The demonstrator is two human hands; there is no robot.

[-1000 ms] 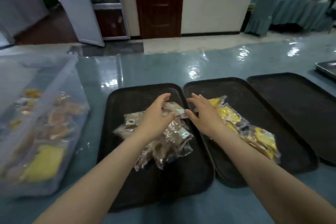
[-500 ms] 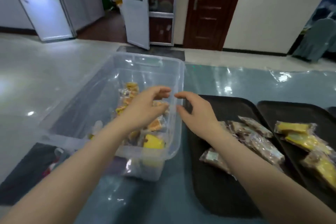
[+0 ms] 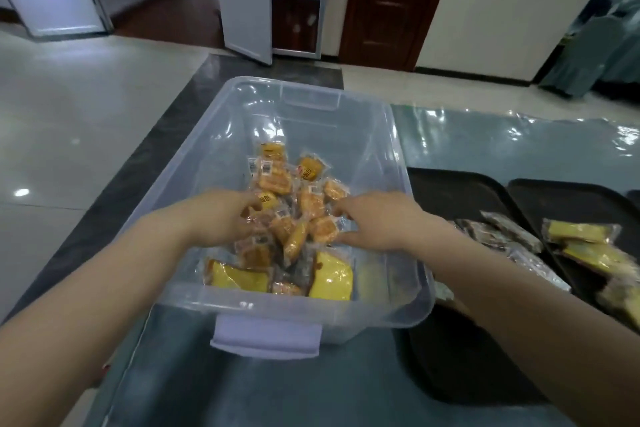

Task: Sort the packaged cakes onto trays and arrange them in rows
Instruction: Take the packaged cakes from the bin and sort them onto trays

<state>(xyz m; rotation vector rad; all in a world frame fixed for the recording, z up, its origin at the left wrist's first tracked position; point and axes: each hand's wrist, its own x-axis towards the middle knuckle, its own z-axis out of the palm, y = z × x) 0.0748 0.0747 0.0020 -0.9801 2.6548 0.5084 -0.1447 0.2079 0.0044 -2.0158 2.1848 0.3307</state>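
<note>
At the left of the view, the clear plastic bin (image 3: 375, 156) was seen standing on the blue-covered table (image 3: 502, 146), and the loose heap of packaged cakes (image 3: 304, 215) still to be sorted was held inside it: small orange-brown ones piled in the middle, two larger yellow slices (image 3: 330, 276) lying against the near wall. Both arms were reached over the near rim into the heap. The left hand (image 3: 221, 218) was lowered onto the left side of the pile, its fingers bent down among the wrappers; whether a packet was actually gripped could not be told, since the fingertips were hidden by the hand and the cakes. The right hand (image 3: 374, 218) was held at the right side of the pile with fingers spread and relaxed, touching or just above the packets, nothing closed round. The step in hand was judged to be the picking of the next cakes from the bin. Further right, the brown-wrapped cakes (image 3: 498, 230) already lay on the nearer black tray (image 3: 460, 191), and the yellow cakes (image 3: 585, 243) on the farther black tray (image 3: 568, 198), loosely heaped, not in rows. For the next move, a firm pinch on packets of one kind would be called for, then a carry rightward to the matching tray; the slippery wrappers could easily be dropped.
</note>
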